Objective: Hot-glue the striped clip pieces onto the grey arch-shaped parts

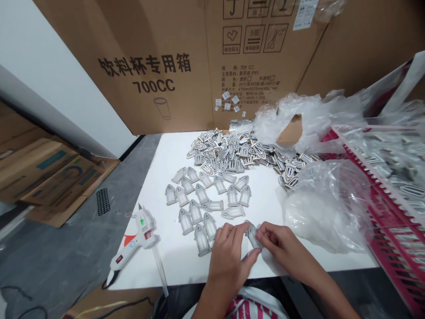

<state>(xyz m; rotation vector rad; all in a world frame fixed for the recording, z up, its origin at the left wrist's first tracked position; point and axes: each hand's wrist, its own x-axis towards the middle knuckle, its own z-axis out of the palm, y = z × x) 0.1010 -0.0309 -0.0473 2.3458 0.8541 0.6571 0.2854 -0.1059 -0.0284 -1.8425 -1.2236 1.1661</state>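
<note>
A white table (186, 261) stands in an evenly lit workroom. Behind it, large brown cardboard boxes (149, 53), printed with black characters and "700CC", fill the back. To the left is a plain white wall (49, 75). The floor (66, 257) is grey concrete, and flattened cardboard sheets (49, 177) lie on it near the wall.

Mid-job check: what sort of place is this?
Probably a small craft-assembly or packing workroom: a white table strewn with flat cut-out pieces, a glue gun at its edge, large cardboard cartons behind. The left hand and right hand hold one grey piece.
</note>
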